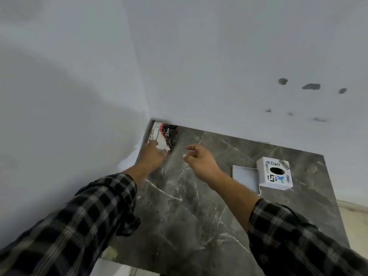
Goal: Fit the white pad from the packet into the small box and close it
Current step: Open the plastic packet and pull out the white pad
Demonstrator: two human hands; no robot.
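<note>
Early going, I'd say: the left hand (153, 154) grips the crinkly black-and-white packet (164, 136) at eleven o'clock on the dark marble tabletop (189, 216); the right hand (199, 158) hovers open, empty. The small white stickered box (275, 173), at three o'clock, lies open, unfilled.

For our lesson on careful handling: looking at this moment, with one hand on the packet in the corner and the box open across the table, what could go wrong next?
1. The left hand only presses the packet against the wall; it may slip or crumple when pulled.
2. The right hand hovers empty, so the white pad could tear if tugged one-handed.
3. The small box sits near the table edge; a sleeve might knock it.
</note>
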